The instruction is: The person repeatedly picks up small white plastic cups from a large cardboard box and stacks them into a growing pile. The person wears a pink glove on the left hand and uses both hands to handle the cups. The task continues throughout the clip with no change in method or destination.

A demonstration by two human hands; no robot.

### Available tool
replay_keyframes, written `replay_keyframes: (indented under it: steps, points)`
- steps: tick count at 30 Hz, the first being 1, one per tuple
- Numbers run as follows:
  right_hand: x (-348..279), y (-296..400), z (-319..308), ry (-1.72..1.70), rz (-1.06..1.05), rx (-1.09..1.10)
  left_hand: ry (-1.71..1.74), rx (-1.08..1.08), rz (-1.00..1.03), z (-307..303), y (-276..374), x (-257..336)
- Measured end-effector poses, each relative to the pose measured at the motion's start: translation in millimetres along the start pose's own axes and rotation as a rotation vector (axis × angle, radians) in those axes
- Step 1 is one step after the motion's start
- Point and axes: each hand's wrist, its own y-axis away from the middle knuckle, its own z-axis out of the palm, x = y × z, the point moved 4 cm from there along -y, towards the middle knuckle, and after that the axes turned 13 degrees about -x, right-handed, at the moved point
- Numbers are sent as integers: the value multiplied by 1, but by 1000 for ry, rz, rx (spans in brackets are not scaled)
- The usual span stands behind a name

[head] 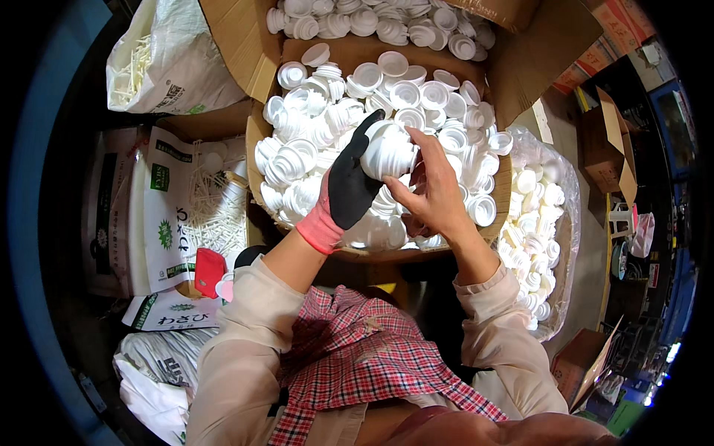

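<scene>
My left hand [352, 184], in a black-coated glove with a pink cuff, holds a white ribbed plastic piece [387, 150] by its left side. The bare fingers of my right hand [432, 187] touch the same piece from the right, thumb at its lower edge and index finger near its top. Whether it is one piece or several nested together I cannot tell. Beneath both hands, a cardboard box [379, 255] is heaped with loose white plastic cups [406, 95], round and ribbed. Parts of my right fingers are hidden behind the hand.
Behind stands another heap of white cups [362, 22]. A plastic-lined box [569, 267] of similar pieces is at right. Thin white sticks [215, 206] fill a box at left, with a red object [210, 273] at its front. A white sack [173, 61] of sticks stands upper left.
</scene>
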Motion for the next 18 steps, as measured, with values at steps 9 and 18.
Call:
replay_keyframes:
  steps: [9,18]
  points:
    - [-7,3,-4,59,-154,23,-379,-19,47,-4,-1,32]
    - [-5,4,-7,91,-151,35,-127,10,75,3,-1,12]
